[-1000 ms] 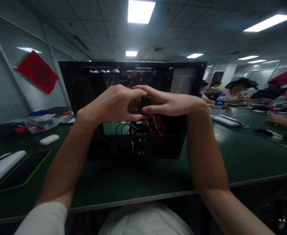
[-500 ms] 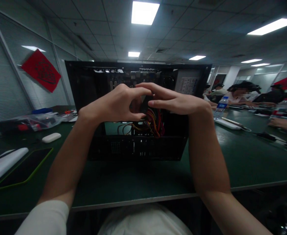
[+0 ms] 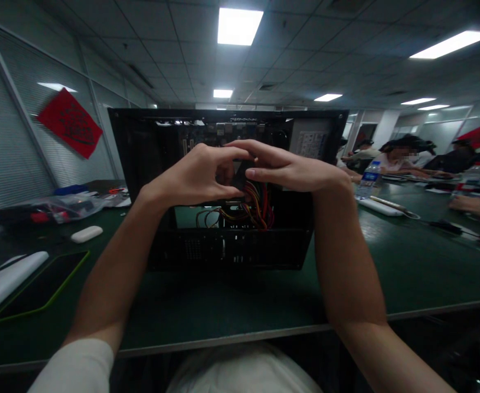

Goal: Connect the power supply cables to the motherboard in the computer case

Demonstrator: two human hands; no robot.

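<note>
An open black computer case stands on its side on the green table in front of me. Both my hands are raised inside it. My left hand curls its fingers and thumb round a small dark part that I cannot make out. Fingertips of my right hand meet it from the right, pinched on the same part. A bundle of red, yellow and black wires hangs just below the hands. The circuit board at the case's back is mostly hidden.
A dark tablet with a green edge, a white keyboard and a white mouse lie at left. Plastic bags sit behind them. At right are a water bottle, cables and other people seated along the table.
The hands have stayed on the same part, with only slight finger shifts. The view has tilted a little, so the case sits slightly lower and to the right.
</note>
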